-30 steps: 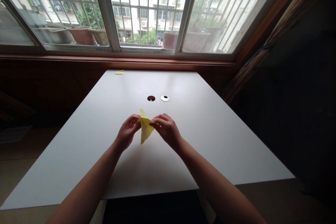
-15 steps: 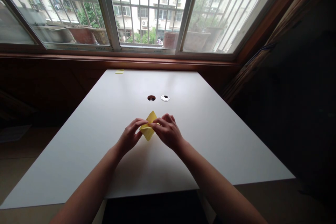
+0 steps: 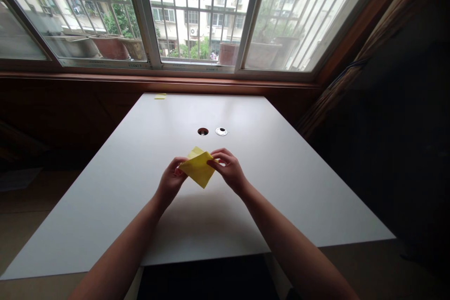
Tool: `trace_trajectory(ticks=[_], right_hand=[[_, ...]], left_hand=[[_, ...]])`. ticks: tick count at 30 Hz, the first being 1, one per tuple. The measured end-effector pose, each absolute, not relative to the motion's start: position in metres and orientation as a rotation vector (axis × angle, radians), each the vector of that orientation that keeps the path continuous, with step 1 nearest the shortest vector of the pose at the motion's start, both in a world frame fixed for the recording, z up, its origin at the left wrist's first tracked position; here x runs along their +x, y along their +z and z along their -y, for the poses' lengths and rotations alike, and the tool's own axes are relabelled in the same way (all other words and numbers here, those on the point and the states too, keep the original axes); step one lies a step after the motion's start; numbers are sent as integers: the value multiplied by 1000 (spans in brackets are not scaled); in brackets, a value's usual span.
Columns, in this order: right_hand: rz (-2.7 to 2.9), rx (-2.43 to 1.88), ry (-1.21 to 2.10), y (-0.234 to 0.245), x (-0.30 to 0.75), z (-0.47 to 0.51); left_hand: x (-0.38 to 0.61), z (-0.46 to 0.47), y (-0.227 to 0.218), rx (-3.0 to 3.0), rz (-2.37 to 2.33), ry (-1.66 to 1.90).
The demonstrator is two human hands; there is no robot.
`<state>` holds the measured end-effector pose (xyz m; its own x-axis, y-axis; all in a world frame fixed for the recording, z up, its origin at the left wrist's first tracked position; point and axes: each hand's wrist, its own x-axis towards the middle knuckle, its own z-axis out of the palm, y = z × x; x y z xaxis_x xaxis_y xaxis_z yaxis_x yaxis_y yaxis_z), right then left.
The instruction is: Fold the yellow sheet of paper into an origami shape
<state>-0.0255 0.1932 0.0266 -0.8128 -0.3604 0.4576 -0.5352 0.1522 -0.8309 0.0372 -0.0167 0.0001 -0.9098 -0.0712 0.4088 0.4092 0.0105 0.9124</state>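
A folded sheet of yellow paper (image 3: 199, 167) is held up above the white table, one corner pointing down toward me. My left hand (image 3: 174, 173) grips its left corner, fingers closed, with some fingertips hidden behind the paper. At the right corner, my right hand (image 3: 227, 167) pinches the sheet between thumb and fingers. A second layer of the paper shows behind the front face, along the top.
The white table (image 3: 123, 187) has a round hole (image 3: 203, 131) with a silver ring-shaped cover (image 3: 221, 131) beside it. A yellow slip (image 3: 160, 96) lies at the far left edge. Beyond stands a barred window (image 3: 197, 18); a curtain (image 3: 337, 84) hangs at right.
The yellow paper has opened out from a pointed, pinched-in shape into a wider, flatter diamond. My hands have moved slightly apart, still holding its sides.
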Motion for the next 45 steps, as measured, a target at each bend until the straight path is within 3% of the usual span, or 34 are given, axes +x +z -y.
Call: trace_trajectory(ticks=[3, 13, 18, 25, 31, 37, 45], right_hand=[[2302, 870, 1909, 24, -28, -192], [2368, 764, 2039, 26, -29, -195], [2249, 769, 2071, 25, -23, -204], [2340, 1114, 1971, 24, -19, -217], [2172, 1025, 2238, 18, -21, -203], [2277, 953, 2223, 15, -23, -201], [2431, 918, 2240, 19, -20, -198]], left_hand=[[37, 18, -6, -375, 2094, -1935], [35, 28, -9, -530, 2292, -1647], [38, 30, -6, -311, 2204, -1783], [39, 32, -6, -270, 2126, -1939], [40, 29, -2, -505, 2178, -1944], [43, 26, 2, -521, 2217, -1964], [33, 16, -13, -173, 1897, -2303]])
